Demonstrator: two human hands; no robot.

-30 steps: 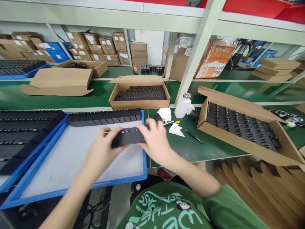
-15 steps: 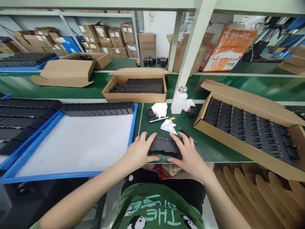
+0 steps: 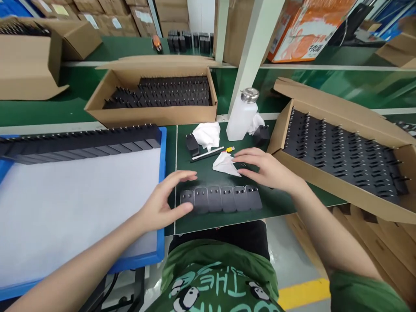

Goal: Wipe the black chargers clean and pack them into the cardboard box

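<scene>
A row of several black plug adapters [image 3: 215, 200], each with small metal pins along its top edge, lies on the green bench in front of me. My left hand [image 3: 169, 197] is open at the row's left end, thumb and fingers apart around it; I cannot tell whether it touches. At the crumpled white wipe [image 3: 224, 164], my right hand [image 3: 264, 168] hovers with fingers spread over its right edge, holding nothing visible. Partly hidden under that hand are the thin dark tweezers [image 3: 243, 164]. A pen-like stick [image 3: 208, 154] and a yellow-tipped connector [image 3: 230, 149] lie just behind the wipe.
A white pump bottle [image 3: 242, 117] stands near the post. Cardboard boxes of adapters sit behind [image 3: 152, 115] and at right [image 3: 305, 173]. At left, a blue-rimmed tray [image 3: 161, 173] holds a row of adapters. Another white wipe [image 3: 208, 135] lies beside a single black adapter [image 3: 192, 145].
Both hands have let go of the adapter row, which now lies flat on the bench. My right hand has moved up and right to the wipe; the left has shifted left. The view has tilted closer.
</scene>
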